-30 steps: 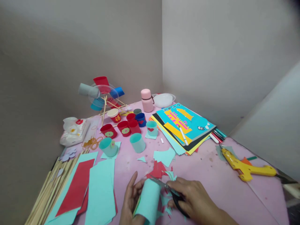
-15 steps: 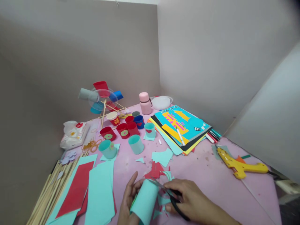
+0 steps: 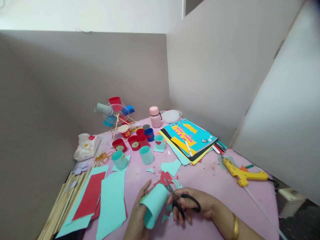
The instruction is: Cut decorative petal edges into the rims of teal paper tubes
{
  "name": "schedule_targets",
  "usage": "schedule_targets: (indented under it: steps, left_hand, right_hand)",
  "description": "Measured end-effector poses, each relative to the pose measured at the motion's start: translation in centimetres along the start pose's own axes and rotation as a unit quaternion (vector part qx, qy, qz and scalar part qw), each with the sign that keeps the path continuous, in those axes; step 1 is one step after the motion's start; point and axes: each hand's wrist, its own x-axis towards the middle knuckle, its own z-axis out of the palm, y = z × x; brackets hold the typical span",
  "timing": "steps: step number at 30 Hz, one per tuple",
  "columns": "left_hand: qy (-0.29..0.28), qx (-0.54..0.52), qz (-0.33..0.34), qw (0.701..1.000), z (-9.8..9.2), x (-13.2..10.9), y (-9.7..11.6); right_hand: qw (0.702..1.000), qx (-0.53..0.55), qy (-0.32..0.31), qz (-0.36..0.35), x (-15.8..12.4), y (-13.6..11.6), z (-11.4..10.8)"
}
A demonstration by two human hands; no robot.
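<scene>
My left hand [image 3: 140, 208] grips a rolled tube of mint-green paper [image 3: 158, 201], its thumb pointing up beside it and some fingers hidden behind and inside the roll. In my right hand [image 3: 190, 203] is a pair of black-handled scissors [image 3: 172, 191], with fingers through the handle loops. The blades stand partly apart near the tube's upper right edge; whether they touch the paper I cannot tell. Under and behind the scissors lie red paper scraps [image 3: 165, 177] and mint-green offcuts [image 3: 172, 167].
Paper cups, among them a mint-green one [image 3: 146, 155], stand mid-table. Left lie mint-green strips [image 3: 112, 203], a red strip [image 3: 90, 196] and wooden sticks [image 3: 62, 200]. A yellow glue gun [image 3: 243, 173] lies right. Behind are a pink flask [image 3: 155, 117], a drawing book [image 3: 191, 135] and a paper-cup wheel [image 3: 116, 113].
The tube has tipped from nearly upright to a slant, opening its lower end toward me. My right hand has turned the scissors, blades now pointing up and away. The camera view has tilted upward.
</scene>
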Motion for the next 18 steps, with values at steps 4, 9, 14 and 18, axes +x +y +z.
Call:
schedule_targets:
  steps: [4, 9, 14, 18]
  left_hand:
    - [0.032, 0.008, 0.012, 0.999, 0.4, -1.4, 0.7]
    - [0.017, 0.030, -0.001, 0.999, 0.6, -2.4, 0.3]
    - [-0.031, 0.051, 0.009, 0.998, 1.1, -3.9, -0.4]
    - [-0.076, 0.044, -0.005, 0.996, 1.2, -5.2, -0.4]
  right_hand:
    - [0.992, -0.007, 0.107, -0.071, 0.1, -0.5, 0.4]
    - [0.961, -0.046, 0.211, -0.172, 0.1, -2.3, 2.6]
    - [0.957, -0.090, 0.198, -0.190, -0.6, -3.1, 4.3]
    - [0.954, -0.094, 0.205, -0.199, -1.4, -2.9, 4.5]
